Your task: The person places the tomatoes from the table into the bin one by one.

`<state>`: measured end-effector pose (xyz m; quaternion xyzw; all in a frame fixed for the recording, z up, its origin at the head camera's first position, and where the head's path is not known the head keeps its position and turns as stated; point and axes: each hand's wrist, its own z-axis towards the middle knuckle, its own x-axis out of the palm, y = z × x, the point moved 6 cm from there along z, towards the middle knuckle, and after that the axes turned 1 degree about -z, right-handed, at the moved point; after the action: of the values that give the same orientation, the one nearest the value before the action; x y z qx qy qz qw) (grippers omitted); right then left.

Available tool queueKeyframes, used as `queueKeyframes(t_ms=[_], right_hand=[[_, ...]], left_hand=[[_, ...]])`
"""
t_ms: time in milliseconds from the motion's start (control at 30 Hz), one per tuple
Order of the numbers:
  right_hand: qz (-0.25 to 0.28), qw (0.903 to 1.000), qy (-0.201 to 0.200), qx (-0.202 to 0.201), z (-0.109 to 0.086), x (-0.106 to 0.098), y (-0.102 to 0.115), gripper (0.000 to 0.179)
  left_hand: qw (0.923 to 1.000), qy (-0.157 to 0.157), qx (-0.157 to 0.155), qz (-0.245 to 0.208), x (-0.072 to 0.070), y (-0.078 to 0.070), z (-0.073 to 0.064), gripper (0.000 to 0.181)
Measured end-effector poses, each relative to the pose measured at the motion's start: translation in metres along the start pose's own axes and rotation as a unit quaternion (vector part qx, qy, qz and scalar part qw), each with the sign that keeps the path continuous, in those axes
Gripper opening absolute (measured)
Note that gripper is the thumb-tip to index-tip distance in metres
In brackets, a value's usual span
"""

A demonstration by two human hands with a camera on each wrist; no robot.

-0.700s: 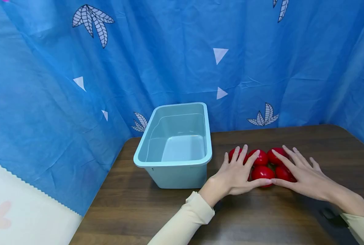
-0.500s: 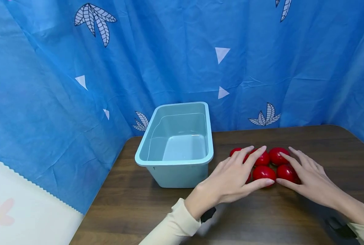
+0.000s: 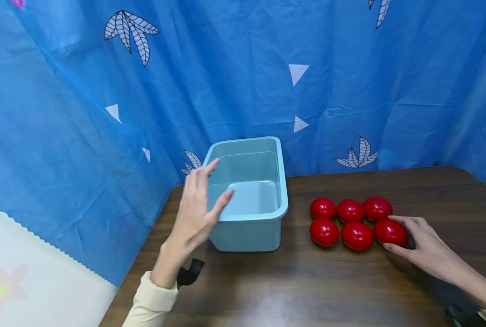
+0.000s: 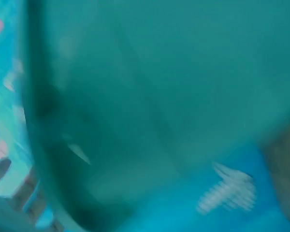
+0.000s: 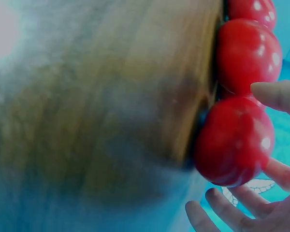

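Several shiny red egg-shaped balls [image 3: 357, 235] lie in two rows on the table. My right hand [image 3: 428, 250] is at the near right red ball [image 3: 390, 232], thumb and index finger on either side of it; the right wrist view shows the other fingers spread beside this red ball [image 5: 236, 142], which rests on the table. My left hand [image 3: 191, 215] is raised at the left side of the light blue bin [image 3: 244, 235], fingers extended and holding nothing. In the blurred left wrist view, the bin wall [image 4: 159, 87] fills most of the picture.
A dark wooden table [image 3: 308, 281] carries the bin on the left and the balls on the right. Behind it hangs a blue patterned curtain [image 3: 243, 91]. A white cloth [image 3: 30, 277] with a flower print is at the lower left.
My left hand has moved left, from above the red balls to the bin. My right hand has shifted slightly right and lower, around the near right ball. The bin stays put.
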<state>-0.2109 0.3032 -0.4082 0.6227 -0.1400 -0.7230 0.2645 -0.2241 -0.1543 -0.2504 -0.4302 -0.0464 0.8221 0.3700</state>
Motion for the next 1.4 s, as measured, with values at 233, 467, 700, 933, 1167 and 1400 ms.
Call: queueKeyframes(t_ms=[233,467,700,933,1167,1400], right_hand=[[-0.002,1.0000,0.000,0.008,0.006,0.004,-0.004,0.067],[0.007,1.0000,-0.006,-0.002,0.010,0.009,0.002,0.066],[0.001,0.9998,-0.022,-0.003,0.011,0.010,0.003,0.066],[-0.012,0.9985,-0.054,0.005,0.008,0.012,-0.002,0.066],[-0.005,0.9970,-0.074,0.023,0.002,-0.001,-0.004,0.069],[0.130,0.9855,-0.082,0.072,0.002,-0.017,0.015,0.073]], left_hand=[[0.9801,0.037,-0.192,-0.034,-0.003,0.078,-0.030,0.086],[0.9576,0.061,-0.241,-0.146,0.008,0.093,-0.041,0.089],[0.9484,0.094,-0.261,-0.154,0.009,0.096,-0.042,0.091],[0.9432,0.107,-0.266,-0.168,0.010,0.096,-0.040,0.093],[0.9346,0.121,-0.272,-0.195,0.011,0.094,-0.038,0.095],[0.9312,0.120,-0.280,-0.200,0.010,0.095,-0.041,0.095]])
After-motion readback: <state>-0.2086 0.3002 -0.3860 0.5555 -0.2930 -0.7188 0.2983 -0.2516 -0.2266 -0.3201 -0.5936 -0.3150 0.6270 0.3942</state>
